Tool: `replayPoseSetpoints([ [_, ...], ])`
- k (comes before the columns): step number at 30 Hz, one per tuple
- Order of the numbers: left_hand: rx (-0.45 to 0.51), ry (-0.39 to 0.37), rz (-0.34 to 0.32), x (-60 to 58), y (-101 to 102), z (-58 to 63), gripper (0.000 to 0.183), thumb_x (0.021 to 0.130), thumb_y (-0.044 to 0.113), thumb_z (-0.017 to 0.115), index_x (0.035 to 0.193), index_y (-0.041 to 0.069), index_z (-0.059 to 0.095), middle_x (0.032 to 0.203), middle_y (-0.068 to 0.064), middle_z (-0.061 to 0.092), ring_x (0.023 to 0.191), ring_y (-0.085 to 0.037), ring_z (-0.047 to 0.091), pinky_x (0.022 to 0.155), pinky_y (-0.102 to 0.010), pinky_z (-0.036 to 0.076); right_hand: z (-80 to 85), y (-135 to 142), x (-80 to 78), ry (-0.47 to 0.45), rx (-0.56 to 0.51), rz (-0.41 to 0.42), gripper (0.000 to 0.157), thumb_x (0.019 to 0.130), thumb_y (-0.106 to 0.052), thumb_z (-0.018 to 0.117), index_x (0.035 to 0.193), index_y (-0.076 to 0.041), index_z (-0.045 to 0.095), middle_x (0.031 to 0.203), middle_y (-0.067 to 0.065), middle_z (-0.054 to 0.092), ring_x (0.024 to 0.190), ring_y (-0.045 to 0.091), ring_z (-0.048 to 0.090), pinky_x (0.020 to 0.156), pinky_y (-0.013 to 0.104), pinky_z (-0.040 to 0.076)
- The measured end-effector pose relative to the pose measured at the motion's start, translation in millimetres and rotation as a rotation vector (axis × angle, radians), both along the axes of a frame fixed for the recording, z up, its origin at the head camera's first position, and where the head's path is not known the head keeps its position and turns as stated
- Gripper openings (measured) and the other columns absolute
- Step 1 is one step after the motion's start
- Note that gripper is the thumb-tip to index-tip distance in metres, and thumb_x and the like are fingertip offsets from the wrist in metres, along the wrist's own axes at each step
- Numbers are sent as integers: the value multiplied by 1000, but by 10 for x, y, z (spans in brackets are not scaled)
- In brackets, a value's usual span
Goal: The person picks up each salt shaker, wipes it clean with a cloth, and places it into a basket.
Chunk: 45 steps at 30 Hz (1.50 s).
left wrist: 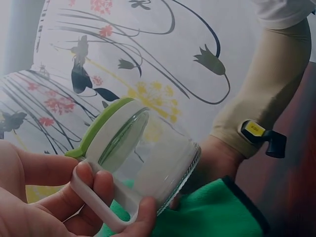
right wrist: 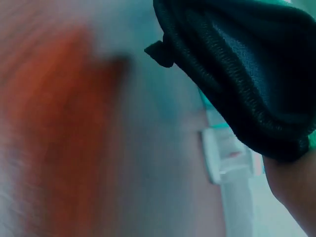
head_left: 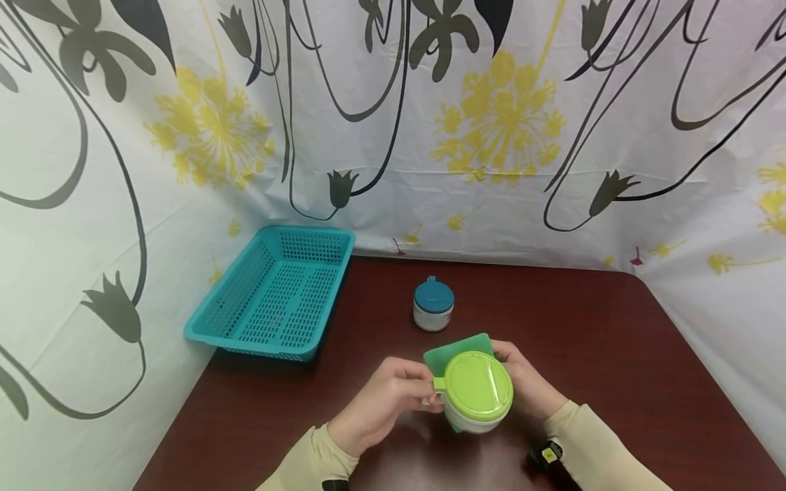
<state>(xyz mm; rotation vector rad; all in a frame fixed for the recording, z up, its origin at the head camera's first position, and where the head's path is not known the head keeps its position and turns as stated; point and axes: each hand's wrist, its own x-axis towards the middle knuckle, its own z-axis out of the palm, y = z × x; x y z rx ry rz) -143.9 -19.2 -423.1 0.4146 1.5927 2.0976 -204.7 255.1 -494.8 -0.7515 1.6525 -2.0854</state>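
A clear glass jar [left wrist: 163, 153] with a lime-green lid [head_left: 479, 385] and a white handle [left wrist: 98, 200] is tilted on its side in the left wrist view. My left hand [head_left: 393, 402] grips that handle, fingers curled through it. On the jar's other side, my right hand [head_left: 531, 385] holds a green cloth [head_left: 457, 351] against the glass; the jar hides part of both in the head view. Dark edging runs along the cloth [right wrist: 256, 74], which bulges open in a fold in the right wrist view.
Beyond the hands stands a smaller white jar [head_left: 432, 319] with a blue lid. A turquoise plastic basket [head_left: 328, 300] sits at the table's far left corner. Patterned white fabric [head_left: 381, 150] hangs behind the dark red-brown table [head_left: 552, 314].
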Motion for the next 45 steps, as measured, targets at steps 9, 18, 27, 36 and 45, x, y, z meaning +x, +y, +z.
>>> replayPoseSetpoints([
  [9, 5, 5, -35, -5, -7, -9, 28, 86, 5, 63, 85, -21, 55, 75, -7, 60, 79, -25, 65, 83, -42, 57, -132, -5, -18, -12, -42, 41, 33, 101, 4, 42, 128, 8, 61, 119, 12, 67, 114, 22, 61, 96, 42, 52],
  [18, 12, -26, -46, -7, 16, -57, 21, 86, 6, 64, 81, -14, 60, 77, -10, 63, 74, -22, 65, 81, -41, 58, 62, -18, -23, -48, -78, 58, 38, 91, 8, 49, 127, 10, 60, 118, 15, 68, 111, 26, 63, 93, 44, 53],
  [27, 41, -36, -66, -16, 20, -123, 32, 85, 4, 65, 92, -26, 54, 75, -8, 62, 72, -19, 60, 80, -39, 58, 392, -35, -20, -43, -125, 44, 45, 82, 10, 54, 126, 5, 62, 114, 13, 68, 106, 26, 63, 89, 45, 54],
  [36, 24, -19, -69, -19, 30, -127, 32, 85, 4, 65, 91, -26, 56, 73, -7, 63, 72, -18, 61, 80, -39, 58, 615, -60, -69, 174, -111, 69, 41, 87, 11, 45, 123, 5, 64, 115, 18, 67, 104, 30, 65, 86, 47, 55],
  [45, 17, 8, -62, -27, 40, -99, 28, 84, 2, 63, 88, -25, 58, 72, -7, 63, 72, -18, 62, 78, -38, 58, 515, -83, -28, 85, -104, 47, 41, 84, 10, 49, 122, 8, 62, 114, 18, 67, 104, 30, 64, 87, 47, 55],
])
